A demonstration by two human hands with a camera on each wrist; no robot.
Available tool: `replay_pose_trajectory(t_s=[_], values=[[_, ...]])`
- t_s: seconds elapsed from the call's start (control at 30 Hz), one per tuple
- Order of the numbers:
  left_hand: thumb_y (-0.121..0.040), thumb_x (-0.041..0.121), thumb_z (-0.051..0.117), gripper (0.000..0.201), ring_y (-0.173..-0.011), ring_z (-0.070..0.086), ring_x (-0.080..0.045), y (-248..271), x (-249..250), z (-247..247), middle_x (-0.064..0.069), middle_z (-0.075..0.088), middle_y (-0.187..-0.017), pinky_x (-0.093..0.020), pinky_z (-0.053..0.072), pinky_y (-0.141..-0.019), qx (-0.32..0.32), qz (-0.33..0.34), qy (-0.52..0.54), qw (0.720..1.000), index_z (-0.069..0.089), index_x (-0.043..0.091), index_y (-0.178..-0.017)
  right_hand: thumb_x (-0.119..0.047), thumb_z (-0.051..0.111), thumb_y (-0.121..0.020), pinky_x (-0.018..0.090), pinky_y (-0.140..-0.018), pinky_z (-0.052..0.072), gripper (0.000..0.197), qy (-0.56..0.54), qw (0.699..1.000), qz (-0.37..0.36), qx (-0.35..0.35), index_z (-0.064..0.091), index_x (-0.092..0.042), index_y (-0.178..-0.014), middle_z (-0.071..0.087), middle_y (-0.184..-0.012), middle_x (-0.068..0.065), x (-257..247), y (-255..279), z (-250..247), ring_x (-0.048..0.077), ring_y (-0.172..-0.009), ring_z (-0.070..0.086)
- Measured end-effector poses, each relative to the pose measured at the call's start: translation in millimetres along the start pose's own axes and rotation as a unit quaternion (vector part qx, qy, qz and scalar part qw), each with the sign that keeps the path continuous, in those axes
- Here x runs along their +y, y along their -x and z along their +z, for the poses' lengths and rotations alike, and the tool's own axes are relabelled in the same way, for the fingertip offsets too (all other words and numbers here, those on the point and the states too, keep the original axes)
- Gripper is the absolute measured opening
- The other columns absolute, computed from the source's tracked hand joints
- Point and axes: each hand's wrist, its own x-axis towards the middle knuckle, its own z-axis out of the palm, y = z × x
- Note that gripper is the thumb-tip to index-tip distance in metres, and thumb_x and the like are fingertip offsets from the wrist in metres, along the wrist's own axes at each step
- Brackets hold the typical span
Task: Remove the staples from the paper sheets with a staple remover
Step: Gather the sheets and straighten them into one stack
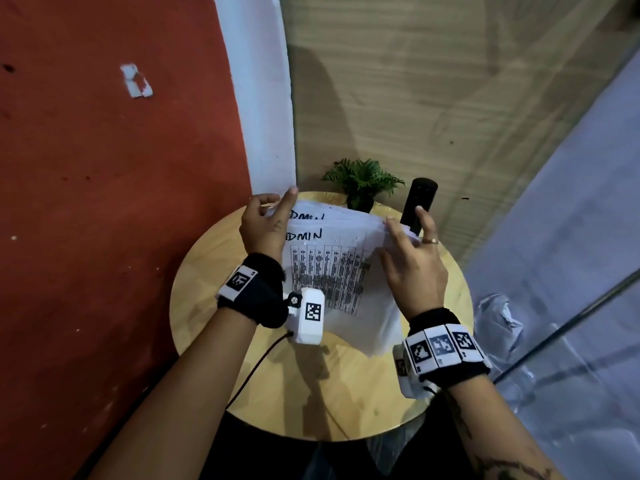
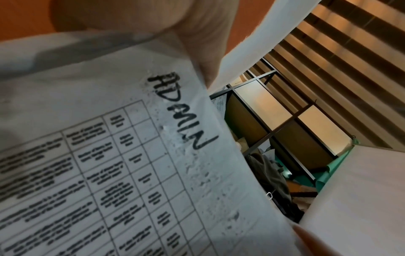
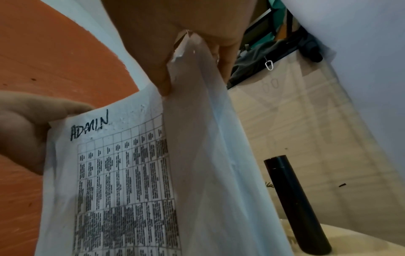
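Left hand (image 1: pixel 263 225) grip pinching far-left corner of paper sheets (image 1: pixel 332 268), right hand (image 1: pixel 412 261) grip pinching far-right corner, sheets raised above round wooden worktop (image 1: pixel 311 386), black cylinder (image 1: pixel 417 202) behind

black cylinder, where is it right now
In the head view the black cylinder stands upright at the round table's far right edge, beside the potted plant, behind the right hand.

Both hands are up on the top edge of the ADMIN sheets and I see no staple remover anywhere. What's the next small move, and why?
Probably lay the paper sheets flat on the round table and free the right hand. The left hand pinches the top left corner, the right pinches the top right, so neither can take a tool. No staple remover shows in any view; only a plant and a black cylinder stand behind the sheets.
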Motion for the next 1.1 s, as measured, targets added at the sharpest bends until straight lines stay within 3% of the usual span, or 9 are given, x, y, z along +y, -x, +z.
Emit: replay_pose_trajectory(t_s=[0.1, 0.2, 0.27, 0.37, 0.47, 0.57, 0.73, 0.93, 1.1], values=[[-0.081, 0.031, 0.072, 0.020, -0.071, 0.055, -0.003, -3.6, -4.2, -0.9, 0.011, 0.060, -0.075, -0.021, 0.042, -0.069, 0.010, 0.017, -0.020, 1.000, 0.056, 0.029, -0.069, -0.023, 0.067, -0.077, 0.032, -0.058, 0.049, 0.056, -0.022, 1.000, 0.006, 0.020, 0.051, -0.020, -0.131, 0.036, -0.143, 0.018, 4.4, -0.9, -2.2, 0.031, -0.095, 0.063], [-0.081, 0.031, 0.072, 0.017, -0.062, 0.053, 0.009, -6.1, -7.8, -3.7, 0.012, 0.059, -0.074, -0.010, 0.041, -0.064, -0.009, 0.032, -0.015, 0.999, 0.056, 0.028, -0.074, -0.022, 0.078, -0.073, 0.022, -0.090, 0.039, 0.091, -0.173, 0.978, 0.111, 0.023, 0.025, -0.013, -0.146, 0.030, -0.145, 0.017, 12.1, 4.8, 3.9, 0.025, -0.125, 0.042], [-0.085, 0.031, 0.068, 0.013, -0.064, 0.055, 0.013, -5.8, -3.9, -6.7, 0.008, 0.060, -0.079, -0.011, 0.044, -0.069, -0.022, 0.013, 0.015, 1.000, 0.057, 0.026, -0.081, -0.019, 0.082, -0.068, 0.022, -0.103, 0.033, 0.100, -0.377, 0.896, 0.237, -0.007, 0.020, -0.015, -0.146, 0.038, -0.141, 0.009, 14.0, 11.9, 14.3, 0.018, -0.128, 0.040], [-0.078, 0.063, 0.059, 0.052, -0.103, 0.061, -0.010, -7.7, -6.7, -17.5, -0.004, 0.063, -0.113, -0.034, 0.048, -0.095, -0.105, -0.068, 0.104, 0.987, 0.057, 0.020, -0.107, -0.006, 0.077, -0.064, 0.024, -0.084, 0.053, 0.070, -0.526, 0.777, 0.344, -0.043, 0.046, -0.009, -0.126, 0.062, -0.112, 0.006, 17.9, 19.5, 28.1, 0.012, -0.099, 0.063], [-0.048, 0.075, 0.074, 0.094, -0.107, 0.059, -0.013, 1.6, -24.1, -32.1, -0.002, 0.060, -0.118, -0.031, 0.049, -0.097, -0.198, -0.081, 0.081, 0.973, 0.048, 0.019, -0.119, 0.008, 0.070, -0.075, 0.022, -0.066, 0.053, 0.035, -0.482, 0.795, 0.362, -0.068, 0.058, -0.006, -0.105, 0.067, -0.085, 0.001, 19.2, 18.5, 37.5, 0.008, -0.072, 0.066], [-0.054, 0.044, 0.087, 0.068, -0.108, 0.060, -0.022, 11.1, -36.3, -35.7, -0.004, 0.063, -0.115, -0.031, 0.052, -0.093, -0.193, -0.033, 0.001, 0.981, 0.054, 0.025, -0.110, -0.001, 0.074, -0.072, 0.028, -0.070, 0.053, 0.034, -0.508, 0.767, 0.389, -0.049, 0.061, -0.001, -0.104, 0.069, -0.081, 0.001, 17.1, 14.0, 46.0, 0.009, -0.069, 0.066], [-0.064, 0.054, 0.076, 0.060, -0.112, 0.061, -0.027, 5.6, -26.8, -39.2, -0.009, 0.067, -0.115, -0.051, 0.044, -0.101, -0.128, 0.038, -0.004, 0.991, 0.064, 0.016, -0.109, -0.001, 0.071, -0.077, 0.036, -0.081, 0.051, 0.018, -0.533, 0.759, 0.373, -0.032, 0.064, -0.011, -0.090, 0.072, -0.081, -0.001, 5.8, 10.2, 36.7, 0.018, -0.080, 0.066], [-0.078, 0.037, 0.070, 0.020, -0.071, 0.057, 0.007, 12.7, -26.3, -44.0, 0.015, 0.063, -0.074, -0.014, 0.046, -0.073, -0.097, -0.001, 0.081, 0.992, 0.056, 0.021, -0.079, -0.037, 0.084, -0.050, 0.040, -0.096, 0.047, 0.094, -0.494, 0.793, 0.352, -0.054, 0.037, -0.025, -0.130, 0.053, -0.128, 0.009, -0.4, 31.2, 43.6, 0.023, -0.118, 0.053], [-0.074, 0.076, 0.044, 0.058, -0.072, 0.060, -0.022, -12.6, -23.5, -43.6, -0.001, 0.065, -0.068, -0.035, 0.046, -0.076, -0.026, -0.127, 0.157, 0.979, 0.060, 0.022, -0.063, -0.016, 0.087, -0.059, 0.042, -0.101, 0.045, 0.088, -0.517, 0.779, 0.348, -0.063, 0.038, -0.014, -0.131, 0.057, -0.128, 0.007, -8.7, 15.6, 49.5, 0.022, -0.118, 0.055]])
